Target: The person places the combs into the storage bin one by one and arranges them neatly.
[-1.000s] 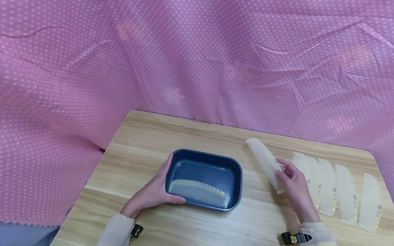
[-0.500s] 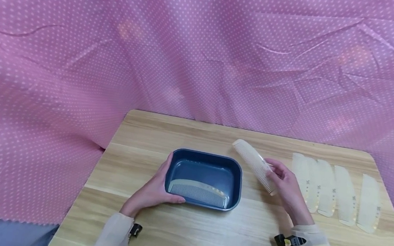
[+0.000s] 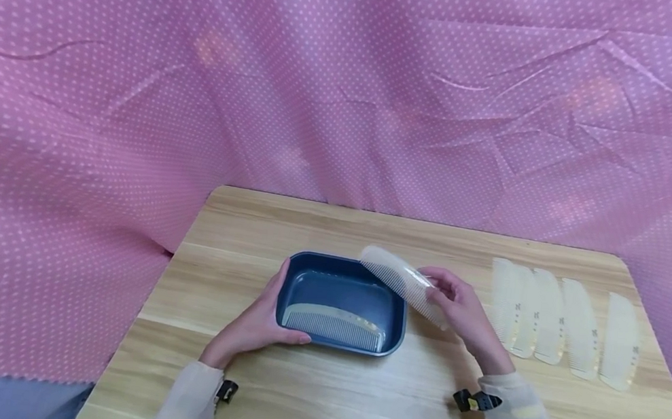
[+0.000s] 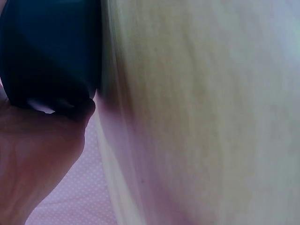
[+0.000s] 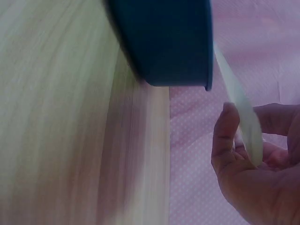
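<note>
A dark blue rectangular tray point(image 3: 400, 315) sits on the wooden table point(image 3: 317, 392), with one cream comb point(image 3: 336, 325) lying along its near wall. My left hand point(image 3: 259, 321) grips the tray's left near corner; the left wrist view shows the hand point(image 4: 42, 154) against the tray's dark wall point(image 4: 47, 51). My right hand point(image 3: 455, 307) pinches a second cream comb point(image 3: 393, 275) by one end and holds it tilted over the tray's far right corner. In the right wrist view the comb point(image 5: 241, 117) is seen edge-on between thumb and fingers point(image 5: 225, 136), beside the tray point(image 5: 164, 42).
Several more cream combs point(image 3: 552, 317) lie side by side on the right part of the table. A pink dotted cloth point(image 3: 349, 81) hangs behind and to both sides. The table's left edge drops off near the tray.
My right hand has carried the comb leftward from beside the row of combs to above the tray's right corner. The left hand and the tray have stayed put.
</note>
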`<state>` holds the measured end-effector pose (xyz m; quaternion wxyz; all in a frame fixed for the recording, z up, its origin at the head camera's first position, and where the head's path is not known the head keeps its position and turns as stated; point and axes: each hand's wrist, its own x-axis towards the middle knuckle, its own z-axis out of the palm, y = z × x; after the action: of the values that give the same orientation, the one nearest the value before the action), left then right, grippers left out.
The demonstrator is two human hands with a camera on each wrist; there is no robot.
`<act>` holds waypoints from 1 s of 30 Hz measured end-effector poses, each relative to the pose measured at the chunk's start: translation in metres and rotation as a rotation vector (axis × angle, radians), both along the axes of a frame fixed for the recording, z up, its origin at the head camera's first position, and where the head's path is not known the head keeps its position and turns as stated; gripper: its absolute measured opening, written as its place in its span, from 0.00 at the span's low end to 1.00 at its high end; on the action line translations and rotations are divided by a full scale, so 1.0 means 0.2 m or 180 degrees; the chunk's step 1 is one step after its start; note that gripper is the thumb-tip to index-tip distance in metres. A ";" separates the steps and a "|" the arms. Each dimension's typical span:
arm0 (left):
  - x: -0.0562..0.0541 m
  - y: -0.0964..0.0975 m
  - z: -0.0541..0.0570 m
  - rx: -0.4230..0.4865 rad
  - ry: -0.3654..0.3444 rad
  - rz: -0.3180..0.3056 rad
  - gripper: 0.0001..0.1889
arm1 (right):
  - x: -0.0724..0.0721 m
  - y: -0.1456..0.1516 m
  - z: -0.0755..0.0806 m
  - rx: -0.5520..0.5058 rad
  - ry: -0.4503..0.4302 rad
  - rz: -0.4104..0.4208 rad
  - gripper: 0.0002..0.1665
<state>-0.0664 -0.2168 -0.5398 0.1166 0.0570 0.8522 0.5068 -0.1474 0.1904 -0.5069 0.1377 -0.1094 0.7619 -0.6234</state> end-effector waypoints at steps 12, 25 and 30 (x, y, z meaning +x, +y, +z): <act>0.00 0.00 0.01 -0.0017 -0.0003 0.0017 0.78 | -0.01 -0.14 0.01 -0.0007 0.0333 0.0396 0.21; 0.01 0.01 0.02 0.0114 -0.0017 0.0052 0.79 | 0.01 -0.27 0.04 0.0088 0.0207 0.0617 0.18; 0.00 0.01 0.01 0.0168 0.0037 0.0032 0.79 | 0.00 -0.31 0.04 0.0160 0.0262 0.0738 0.17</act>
<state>-0.0659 -0.2157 -0.5387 0.1075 0.0587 0.8395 0.5294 -0.1469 0.1280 -0.4989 0.1801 -0.2188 0.7645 -0.5789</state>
